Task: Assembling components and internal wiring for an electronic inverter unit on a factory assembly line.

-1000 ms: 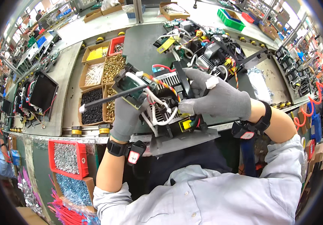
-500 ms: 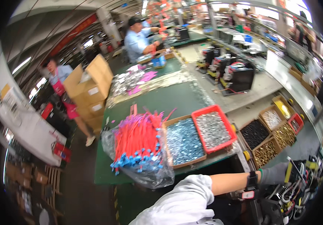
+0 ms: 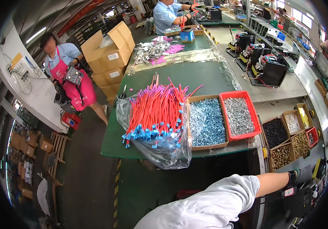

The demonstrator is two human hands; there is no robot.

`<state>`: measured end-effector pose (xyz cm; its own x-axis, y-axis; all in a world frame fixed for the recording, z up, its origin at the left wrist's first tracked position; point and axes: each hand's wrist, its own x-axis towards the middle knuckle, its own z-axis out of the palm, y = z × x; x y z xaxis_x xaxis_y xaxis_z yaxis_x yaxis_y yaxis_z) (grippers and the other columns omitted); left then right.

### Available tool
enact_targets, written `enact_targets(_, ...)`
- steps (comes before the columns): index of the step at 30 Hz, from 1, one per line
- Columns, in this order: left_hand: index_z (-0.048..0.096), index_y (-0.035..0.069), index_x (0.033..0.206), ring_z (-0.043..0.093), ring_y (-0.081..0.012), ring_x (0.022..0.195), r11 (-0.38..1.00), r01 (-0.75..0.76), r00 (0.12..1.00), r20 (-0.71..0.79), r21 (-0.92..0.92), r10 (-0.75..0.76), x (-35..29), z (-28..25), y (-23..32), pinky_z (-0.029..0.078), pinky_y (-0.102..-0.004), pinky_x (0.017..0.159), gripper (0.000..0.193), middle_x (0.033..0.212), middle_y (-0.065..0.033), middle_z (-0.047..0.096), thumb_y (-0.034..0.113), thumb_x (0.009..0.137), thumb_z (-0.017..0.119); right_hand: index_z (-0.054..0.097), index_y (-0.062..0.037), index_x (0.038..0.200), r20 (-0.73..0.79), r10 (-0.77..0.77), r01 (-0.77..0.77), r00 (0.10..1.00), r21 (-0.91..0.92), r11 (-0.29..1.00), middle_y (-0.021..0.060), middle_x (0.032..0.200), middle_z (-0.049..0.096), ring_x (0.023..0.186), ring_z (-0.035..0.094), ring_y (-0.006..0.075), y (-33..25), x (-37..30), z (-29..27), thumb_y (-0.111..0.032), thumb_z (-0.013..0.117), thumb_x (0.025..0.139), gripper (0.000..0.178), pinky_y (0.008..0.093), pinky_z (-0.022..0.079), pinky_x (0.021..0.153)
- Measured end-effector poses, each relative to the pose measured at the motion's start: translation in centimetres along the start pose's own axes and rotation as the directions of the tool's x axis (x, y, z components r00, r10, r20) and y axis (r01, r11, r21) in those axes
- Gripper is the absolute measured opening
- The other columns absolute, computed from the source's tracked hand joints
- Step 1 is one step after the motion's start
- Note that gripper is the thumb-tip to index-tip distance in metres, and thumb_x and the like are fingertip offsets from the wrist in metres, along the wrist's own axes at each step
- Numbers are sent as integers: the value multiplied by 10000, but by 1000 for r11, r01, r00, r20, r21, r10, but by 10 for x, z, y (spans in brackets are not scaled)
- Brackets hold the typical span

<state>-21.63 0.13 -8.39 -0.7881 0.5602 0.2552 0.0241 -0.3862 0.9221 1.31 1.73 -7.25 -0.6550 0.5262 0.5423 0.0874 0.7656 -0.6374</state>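
**Gloved left hand (image 3: 305, 174) beside the unit (image 3: 317, 168) at the right edge**

At left, a person (image 3: 61, 63) in a pink apron holds a device (image 3: 74, 76), just left of stacked cartons (image 3: 108, 47). Then comes the green worktop (image 3: 194, 74), where red cables (image 3: 156, 108) with blue ends lie on a clear bag (image 3: 175, 158). Blue fasteners (image 3: 209, 122) and a red tray (image 3: 248, 134) of silver screws (image 3: 240, 114) sit side by side to their right. Farther right, black parts (image 3: 274, 133) lie on the far side of brass parts (image 3: 281, 157). At the right edge, the left hand is at the unit, a dark assembly with a yellow piece; whether its fingers grip cannot be told. The right hand is out of view.
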Motion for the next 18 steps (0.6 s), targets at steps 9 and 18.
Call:
enact_targets(9,539,81,1045,549,-81,744,958,-23,999,20,-285,29,-19,23,6,481,-263,656,286,801,-19,603,64,795,677,632,66,893,71,-62,77,996,-234,969,256,824,630,747,595,405,22,0,-24,-426,690,840,498,467,465,668)
enact_targets(18,542,86,1114,578,-162,823,960,-140,989,-89,-242,121,0,49,-67,494,-314,753,297,929,-65,626,104,842,661,631,58,983,9,71,-68,997,-174,982,254,867,652,762,614,397,48,-21,-18,-358,727,831,454,446,490,679)
